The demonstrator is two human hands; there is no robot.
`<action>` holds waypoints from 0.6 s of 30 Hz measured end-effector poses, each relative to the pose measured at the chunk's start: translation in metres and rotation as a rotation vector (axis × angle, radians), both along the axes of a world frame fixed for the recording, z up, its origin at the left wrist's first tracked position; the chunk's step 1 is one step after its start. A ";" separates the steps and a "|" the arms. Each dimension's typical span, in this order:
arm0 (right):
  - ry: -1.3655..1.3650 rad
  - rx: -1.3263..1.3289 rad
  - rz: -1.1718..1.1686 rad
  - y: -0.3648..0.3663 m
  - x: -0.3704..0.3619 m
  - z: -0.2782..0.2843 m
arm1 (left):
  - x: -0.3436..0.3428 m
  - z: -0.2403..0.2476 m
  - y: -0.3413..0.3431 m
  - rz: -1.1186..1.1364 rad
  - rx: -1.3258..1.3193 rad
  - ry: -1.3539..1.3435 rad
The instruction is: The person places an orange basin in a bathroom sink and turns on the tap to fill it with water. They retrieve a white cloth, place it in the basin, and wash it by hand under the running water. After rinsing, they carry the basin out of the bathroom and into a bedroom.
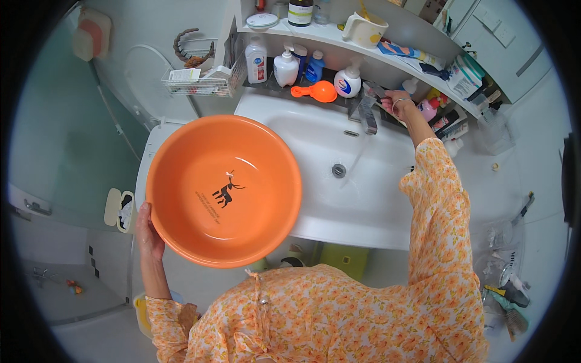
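Observation:
A large orange basin (200, 151) with a dark deer-like print on its bottom is held at the left of the white sink. My left hand (149, 233) is closed on its left rim, with the fingers partly hidden by the basin wall. Across the sink, my right hand (396, 104) reaches to the faucet handle (376, 91), its fingers closed at the handle's end. The metal faucet (367, 116) points over the sink bowl (387, 181). A faint pale streak runs from below the spout toward the drain (339, 170); it looks like thin running water.
Behind the sink stand pump bottles (286, 68), a blue bottle (315, 66) and an orange scoop (315, 91). Above them, a shelf (330, 36) carries a white mug (364, 30). A wire basket (206, 81) sits back left, near the toilet lid (151, 75). Several bottles crowd the right corner.

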State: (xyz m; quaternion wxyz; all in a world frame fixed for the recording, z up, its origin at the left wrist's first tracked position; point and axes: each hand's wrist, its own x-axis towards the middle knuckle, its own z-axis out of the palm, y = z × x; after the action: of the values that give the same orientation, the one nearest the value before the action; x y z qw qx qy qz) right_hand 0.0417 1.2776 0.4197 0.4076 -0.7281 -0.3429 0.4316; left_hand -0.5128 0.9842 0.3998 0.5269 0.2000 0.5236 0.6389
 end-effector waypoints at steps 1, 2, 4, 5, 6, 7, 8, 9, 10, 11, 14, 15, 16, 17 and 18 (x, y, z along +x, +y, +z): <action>0.021 -0.010 -0.012 -0.001 0.000 -0.003 | 0.001 0.000 0.002 0.006 -0.014 0.002; 0.041 -0.021 -0.024 -0.002 0.001 -0.006 | 0.002 0.000 0.003 0.013 -0.028 0.005; 0.065 -0.024 -0.013 -0.003 0.003 -0.009 | 0.003 0.000 0.005 -0.002 -0.022 0.008; 0.089 -0.025 0.006 -0.003 0.006 -0.010 | 0.004 -0.001 0.006 -0.008 -0.013 0.011; 0.093 -0.038 0.037 -0.004 0.004 -0.011 | 0.004 0.001 0.005 -0.010 -0.021 0.016; 0.098 -0.046 0.034 -0.007 0.004 -0.012 | 0.004 0.002 0.005 -0.018 -0.013 0.017; 0.103 -0.026 0.014 -0.010 0.005 -0.012 | 0.004 0.003 0.005 -0.026 -0.005 0.016; 0.107 -0.003 -0.003 -0.012 0.003 -0.012 | 0.003 0.003 0.003 -0.027 -0.011 0.020; 0.115 0.071 -0.072 -0.020 0.002 -0.018 | 0.000 0.002 0.002 -0.023 -0.007 0.009; 0.301 0.080 -0.091 -0.022 0.014 -0.040 | -0.002 0.001 0.000 -0.019 -0.004 -0.002; 0.601 -0.061 0.189 -0.052 0.079 -0.137 | 0.000 -0.005 0.009 -0.040 -0.054 -0.030; 0.608 -0.163 0.032 -0.066 0.046 -0.147 | -0.002 -0.008 0.007 -0.033 -0.068 -0.026; 0.445 -0.225 -0.043 -0.087 -0.013 -0.122 | -0.007 -0.008 -0.001 -0.009 -0.087 -0.025; 0.447 -0.225 -0.056 -0.093 -0.024 -0.116 | -0.005 -0.007 0.001 -0.029 -0.096 -0.031; 0.523 -0.155 -0.001 -0.096 -0.033 -0.117 | -0.005 -0.006 0.002 -0.038 -0.102 -0.025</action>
State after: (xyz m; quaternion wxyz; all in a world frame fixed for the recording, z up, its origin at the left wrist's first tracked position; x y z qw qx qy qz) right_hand 0.0089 1.1817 0.3030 0.4256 -0.6210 -0.1916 0.6297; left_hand -0.5176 0.9867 0.3942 0.5549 0.1748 0.5448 0.6039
